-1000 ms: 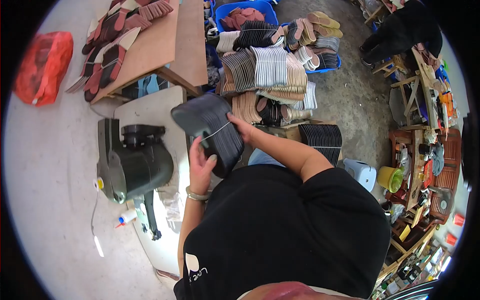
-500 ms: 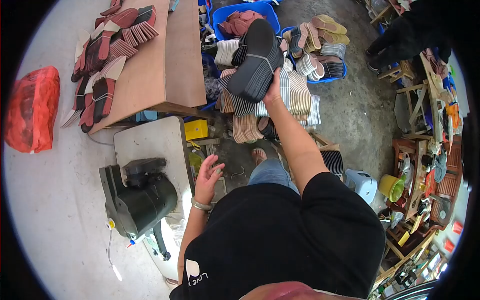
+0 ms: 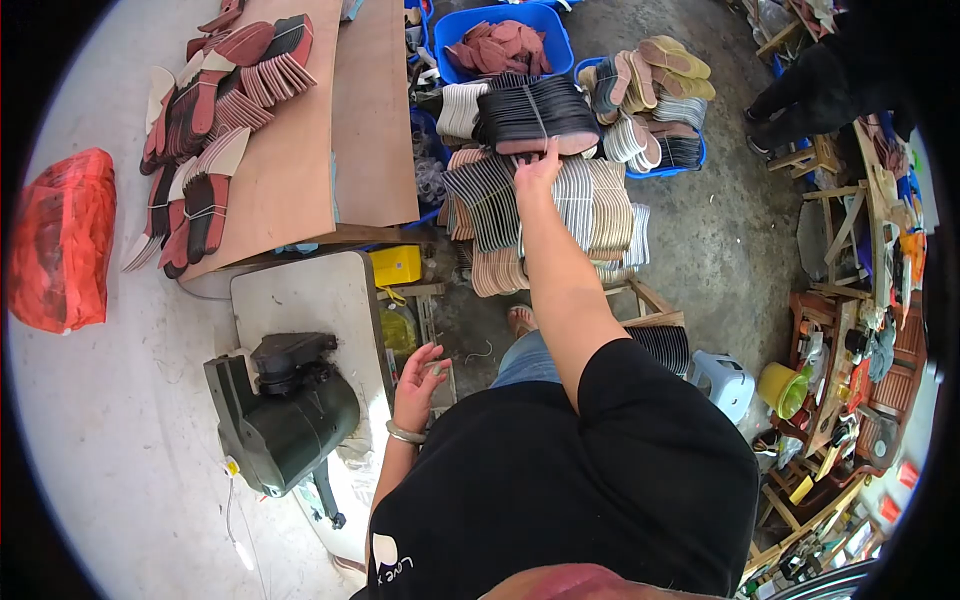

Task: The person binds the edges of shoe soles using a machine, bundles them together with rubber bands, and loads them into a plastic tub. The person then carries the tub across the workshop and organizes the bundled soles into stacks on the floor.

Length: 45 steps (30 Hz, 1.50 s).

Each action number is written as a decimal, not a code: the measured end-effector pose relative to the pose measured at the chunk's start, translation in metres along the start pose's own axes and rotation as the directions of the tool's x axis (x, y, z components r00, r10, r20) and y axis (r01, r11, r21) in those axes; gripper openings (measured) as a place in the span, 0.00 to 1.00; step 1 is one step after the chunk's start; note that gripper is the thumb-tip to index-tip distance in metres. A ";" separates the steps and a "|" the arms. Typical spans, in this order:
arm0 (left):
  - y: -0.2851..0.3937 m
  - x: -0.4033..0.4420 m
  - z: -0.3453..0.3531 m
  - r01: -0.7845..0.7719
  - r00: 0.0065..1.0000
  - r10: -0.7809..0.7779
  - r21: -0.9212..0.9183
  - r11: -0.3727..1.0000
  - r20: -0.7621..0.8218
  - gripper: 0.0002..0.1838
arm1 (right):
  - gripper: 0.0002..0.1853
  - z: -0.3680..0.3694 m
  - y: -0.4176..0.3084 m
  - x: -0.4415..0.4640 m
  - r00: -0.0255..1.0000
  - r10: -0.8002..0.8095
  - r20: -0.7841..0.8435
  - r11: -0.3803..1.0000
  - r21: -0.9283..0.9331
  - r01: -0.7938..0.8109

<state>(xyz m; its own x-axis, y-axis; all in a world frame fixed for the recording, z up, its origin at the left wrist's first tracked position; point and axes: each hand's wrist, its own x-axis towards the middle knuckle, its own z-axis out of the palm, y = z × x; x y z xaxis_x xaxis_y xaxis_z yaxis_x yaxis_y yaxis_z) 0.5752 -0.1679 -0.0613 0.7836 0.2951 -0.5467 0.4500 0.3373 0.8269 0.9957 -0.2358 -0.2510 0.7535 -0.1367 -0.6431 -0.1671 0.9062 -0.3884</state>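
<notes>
My right hand (image 3: 537,172) reaches forward, its fingers closed at the near edge of a string-tied bundle of black insoles (image 3: 510,122). The bundle lies on its side across the piled insoles, and its end piece shows a pinkish underside. Part of my grip is hidden beneath it. Below and around my hand are stacked striped insole bundles (image 3: 488,205) and tan-edged ones (image 3: 612,205). My left hand (image 3: 418,385) hovers beside the sewing-machine table (image 3: 300,290), fingers loosely bent and apart, holding nothing.
A dark green sewing machine (image 3: 290,420) stands at left. Bundled red and black insoles lie on the wooden table (image 3: 370,130). Behind the pile is a blue bin (image 3: 562,50) of reddish pieces. A stool (image 3: 722,382) is at right; another person (image 3: 815,95) stands at upper right.
My right hand has lowered the black insole bundle onto the pile, turning it from upright and slanted to lying crosswise. My left hand has barely moved.
</notes>
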 end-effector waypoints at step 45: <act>-0.186 -0.155 -0.019 0.061 0.975 -0.087 0.131 0.989 0.203 0.17 | 0.19 -0.390 -0.193 -0.281 0.802 0.236 0.549 0.062 -0.832 0.552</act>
<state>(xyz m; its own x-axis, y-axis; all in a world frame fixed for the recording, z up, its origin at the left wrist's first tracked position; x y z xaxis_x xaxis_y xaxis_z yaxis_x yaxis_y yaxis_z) 0.3619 -0.2593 -0.1334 0.8120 0.0768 -0.5786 0.5494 0.2344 0.8020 0.5685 -0.5284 -0.2530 0.9139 0.3239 -0.2447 -0.1238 -0.3517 -0.9279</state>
